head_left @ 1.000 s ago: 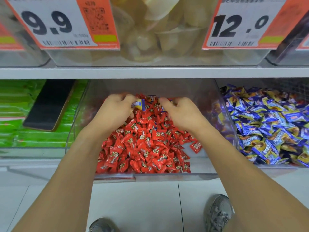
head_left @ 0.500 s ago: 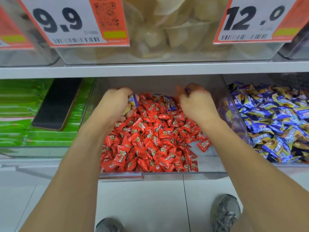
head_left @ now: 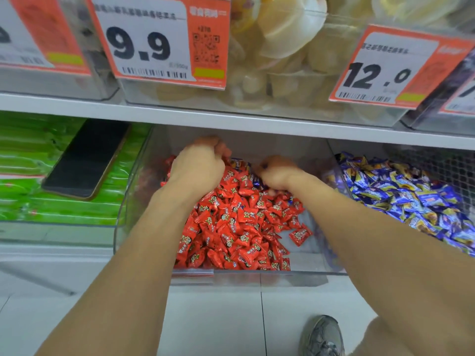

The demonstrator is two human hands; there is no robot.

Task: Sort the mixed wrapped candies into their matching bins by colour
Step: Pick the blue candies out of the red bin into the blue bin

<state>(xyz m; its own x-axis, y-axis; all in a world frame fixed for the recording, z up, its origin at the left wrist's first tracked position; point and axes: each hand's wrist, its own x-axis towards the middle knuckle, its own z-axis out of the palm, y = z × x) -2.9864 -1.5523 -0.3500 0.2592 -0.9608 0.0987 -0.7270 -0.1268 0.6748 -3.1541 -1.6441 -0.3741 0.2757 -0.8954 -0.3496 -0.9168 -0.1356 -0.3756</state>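
Since the earlier frames both our hands have moved deeper toward the rear of the clear middle bin (head_left: pixel 123 222), and the camera has tipped upward so more of the upper shelf shows. The left hand (head_left: pixel 198 163) sits at the back left of the heap of red candies (head_left: pixel 236 227), fingers curled down into the wrappers; its grip is closed, but what it has hold of is hidden under the knuckles, so we cannot tell. The right hand (head_left: pixel 279 173) is blurred, with fingers curled at the back of the heap beside several stray blue candies (head_left: pixel 240 164) lying among the red; whether it has pinched one we cannot tell. We judge the step in hand to be picking blue strays out of the red bin. The next move calls for lifting the collected pieces clear of the bin wall and carrying them rightward to the blue candy bin (head_left: pixel 411 191), which sits just beside, without dragging red pieces along. No surface carries the goods; the bins rest on a store shelf (head_left: pixel 180 116). A dark phone (head_left: pixel 86 160) lies on the green packets (head_left: pixel 25 155) in the left bin. Price tags reading 9.9 (head_left: pixel 144 44) and 12.0 (head_left: pixel 377 73) hang on upper bins of pale goods. Below are pale floor tiles (head_left: pixel 218 325) and a grey shoe (head_left: pixel 322 337).
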